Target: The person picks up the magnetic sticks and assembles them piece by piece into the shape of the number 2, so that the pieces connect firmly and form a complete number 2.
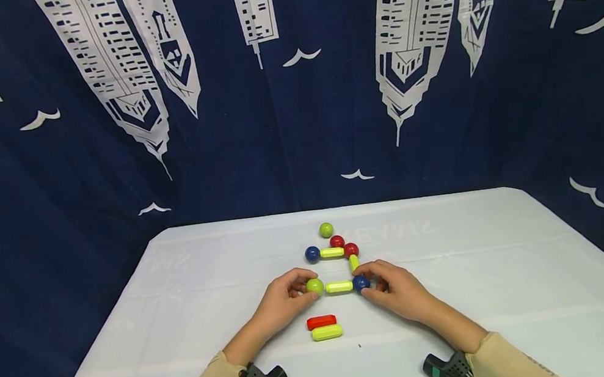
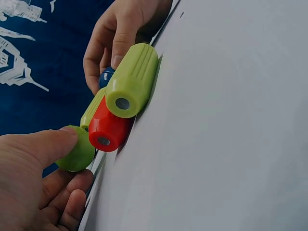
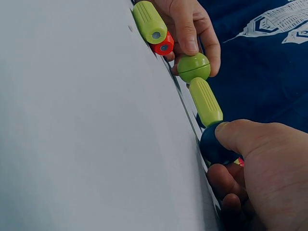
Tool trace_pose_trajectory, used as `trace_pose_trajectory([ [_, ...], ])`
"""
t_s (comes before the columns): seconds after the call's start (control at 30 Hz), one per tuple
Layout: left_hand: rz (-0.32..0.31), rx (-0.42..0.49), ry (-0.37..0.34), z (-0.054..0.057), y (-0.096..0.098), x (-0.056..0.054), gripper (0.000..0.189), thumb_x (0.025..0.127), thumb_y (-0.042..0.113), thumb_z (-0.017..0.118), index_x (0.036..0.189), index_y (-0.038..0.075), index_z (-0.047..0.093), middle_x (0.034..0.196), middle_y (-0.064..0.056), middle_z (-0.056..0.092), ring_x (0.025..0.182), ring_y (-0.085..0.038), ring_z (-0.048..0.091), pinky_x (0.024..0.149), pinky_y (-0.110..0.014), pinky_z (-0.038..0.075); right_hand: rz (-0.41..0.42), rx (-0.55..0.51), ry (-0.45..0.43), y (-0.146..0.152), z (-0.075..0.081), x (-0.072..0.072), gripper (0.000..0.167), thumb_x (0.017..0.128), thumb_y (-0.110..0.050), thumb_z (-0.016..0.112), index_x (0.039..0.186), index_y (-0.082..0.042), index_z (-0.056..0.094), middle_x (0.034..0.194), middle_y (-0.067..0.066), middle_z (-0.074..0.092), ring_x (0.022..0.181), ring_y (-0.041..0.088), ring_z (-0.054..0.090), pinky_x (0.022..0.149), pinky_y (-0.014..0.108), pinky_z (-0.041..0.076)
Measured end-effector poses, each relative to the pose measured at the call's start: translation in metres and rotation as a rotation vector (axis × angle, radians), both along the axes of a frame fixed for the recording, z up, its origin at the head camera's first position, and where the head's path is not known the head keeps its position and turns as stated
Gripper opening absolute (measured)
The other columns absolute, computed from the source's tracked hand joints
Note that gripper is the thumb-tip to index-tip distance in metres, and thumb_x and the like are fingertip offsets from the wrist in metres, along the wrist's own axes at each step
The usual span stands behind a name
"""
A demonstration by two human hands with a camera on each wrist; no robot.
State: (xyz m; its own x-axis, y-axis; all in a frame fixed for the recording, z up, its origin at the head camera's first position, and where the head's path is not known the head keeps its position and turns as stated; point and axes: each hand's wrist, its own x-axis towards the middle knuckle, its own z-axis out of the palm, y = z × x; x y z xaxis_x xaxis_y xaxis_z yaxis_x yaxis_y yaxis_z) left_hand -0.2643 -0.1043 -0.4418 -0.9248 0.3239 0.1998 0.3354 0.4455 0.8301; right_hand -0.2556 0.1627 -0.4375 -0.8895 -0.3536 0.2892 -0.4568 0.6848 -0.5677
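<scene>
Green ball [image 1: 315,286] our left hand [image 1: 287,298] pinches; blue ball [image 1: 360,283], our right hand [image 1: 400,292]. White table [image 1: 486,255] lies near; navy curtain [image 1: 296,134], far.

On the table [image 1: 195,273], one stick [image 1: 339,287] is set between the left ball [image 1: 315,286], held by the left hand [image 1: 286,299], and the right ball [image 1: 360,284], held by the right hand [image 1: 399,290], with two sticks [image 1: 327,332] laid in front and four balls [image 1: 326,230] behind.

Navy cloth backdrop [image 1: 273,124], printed white upside-down buildings [image 1: 419,16] and birds [image 1: 301,56]; white table [image 1: 537,274] in front.
</scene>
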Motion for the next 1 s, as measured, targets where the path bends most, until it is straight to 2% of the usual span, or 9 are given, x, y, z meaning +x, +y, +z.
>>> trace_pose_trajectory([
  [0.23,-0.001,-0.050,0.021,0.0016,0.0009,0.0002,0.030,0.080,0.025,0.069,0.108,0.028,0.060,0.093,0.009,0.062,0.080,-0.010,0.055,0.068,-0.021,0.045,-0.014,0.000,-0.002,0.0007,-0.0003,-0.0010,0.032,0.081,-0.026,0.067,0.111,-0.033,0.057,0.089,-0.016,0.055,0.067,0.006,0.049,0.058,0.019,0.042],
  [0.43,-0.015,-0.104,0.026,-0.0003,0.0013,0.0018,0.031,0.080,0.025,0.069,0.110,0.026,0.060,0.096,0.012,0.063,0.084,-0.006,0.056,0.070,-0.020,0.046,-0.014,0.001,-0.019,0.0008,-0.0011,-0.0001,0.032,0.082,-0.027,0.067,0.111,-0.034,0.057,0.090,-0.015,0.055,0.067,0.006,0.049,0.058,0.019,0.043],
  [0.6,-0.015,-0.101,0.056,0.0008,0.0013,0.0022,0.030,0.080,0.023,0.068,0.109,0.026,0.060,0.096,0.009,0.063,0.085,-0.007,0.056,0.070,-0.021,0.045,-0.015,0.013,-0.005,0.0005,0.0000,-0.0011,0.032,0.081,-0.027,0.067,0.112,-0.033,0.057,0.090,-0.015,0.054,0.066,0.007,0.048,0.057,0.019,0.042],
  [0.77,-0.006,-0.095,0.062,0.0006,0.0008,0.0023,0.032,0.080,0.022,0.069,0.109,0.028,0.059,0.096,0.010,0.063,0.085,-0.007,0.057,0.070,-0.021,0.045,-0.019,0.015,-0.019,0.0001,0.0009,-0.0009,0.033,0.081,-0.027,0.067,0.112,-0.034,0.057,0.090,-0.015,0.055,0.067,0.007,0.049,0.057,0.019,0.042],
  [1.0,-0.011,-0.058,0.068,-0.0015,0.0003,0.0013,0.033,0.079,0.020,0.070,0.110,0.026,0.059,0.102,0.008,0.062,0.087,-0.007,0.058,0.072,-0.020,0.046,-0.030,0.006,-0.025,0.0001,-0.0002,-0.0003,0.033,0.081,-0.026,0.068,0.111,-0.033,0.057,0.090,-0.015,0.054,0.067,0.007,0.048,0.058,0.019,0.042],
])
